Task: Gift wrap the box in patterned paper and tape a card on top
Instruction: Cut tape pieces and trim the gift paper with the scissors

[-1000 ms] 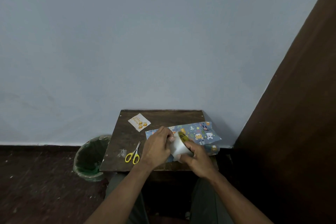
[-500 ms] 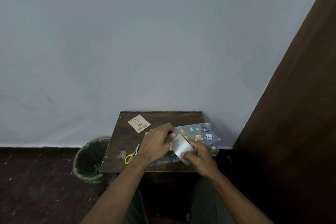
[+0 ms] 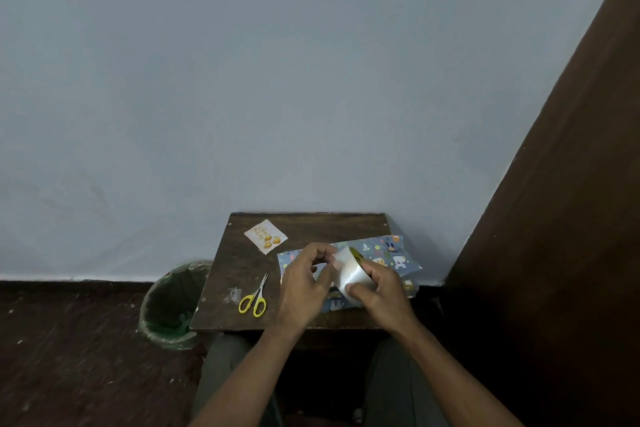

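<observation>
My right hand (image 3: 382, 291) grips a roll of clear tape (image 3: 350, 273) just above the small wooden table (image 3: 242, 263). The fingertips of my left hand (image 3: 303, 284) pick at the roll's upper left edge. Under both hands lies blue patterned wrapping paper (image 3: 391, 253), folded over something; the box itself is hidden. A small white birthday card (image 3: 265, 236) with orange balloons lies flat at the table's back left.
Yellow-handled scissors (image 3: 254, 298) lie shut left of my hands, next to a crumpled scrap of clear tape (image 3: 234, 295). A bin with a green liner (image 3: 173, 302) stands on the floor to the left. A dark wooden panel (image 3: 554, 218) rises on the right.
Both hands shifted slightly right, uncovering the scissors. The tape roll turned in my right hand and my left fingers moved to its upper edge.
</observation>
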